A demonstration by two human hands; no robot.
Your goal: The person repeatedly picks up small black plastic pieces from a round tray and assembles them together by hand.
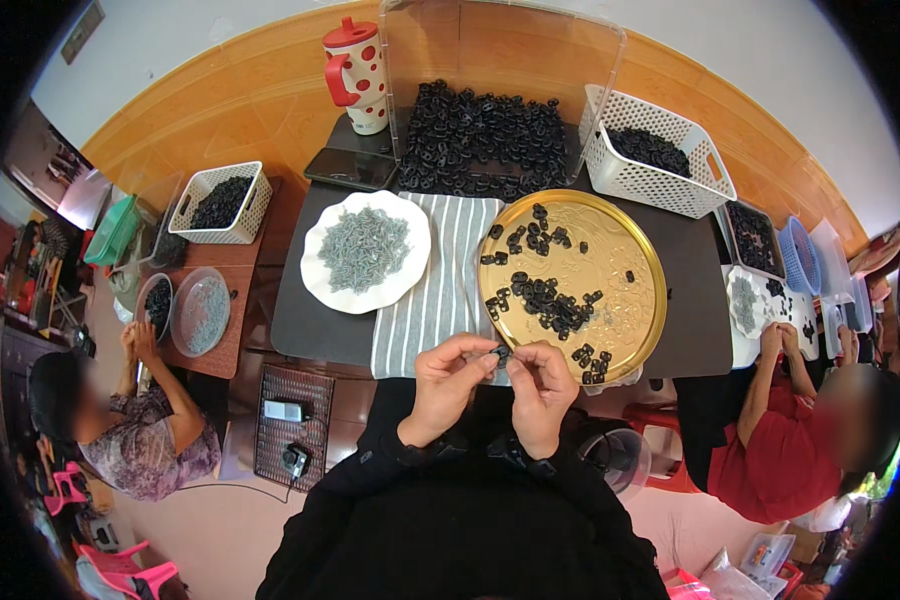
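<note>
My left hand [443,385] pinches a small black plastic piece [501,352] between thumb and fingertips, just above the near edge of a grey-and-white striped cloth [438,260]. My right hand [540,400] is closed too, its fingertips meeting the same piece from the right; any smaller part between them is hidden. To the right, a round gold tray [625,240] carries loose black plastic pieces [555,305] in scattered clusters. Left of the cloth, a white wavy-rimmed plate [320,225] holds a heap of small thin grey metal parts [365,250], possibly springs.
At the back, a clear-walled bin [505,50] holds a large heap of black pieces. Around it are a spotted tumbler [368,75], a phone [350,168] and a white basket [670,195]. Co-workers sit at tables left [145,430] and right [800,440].
</note>
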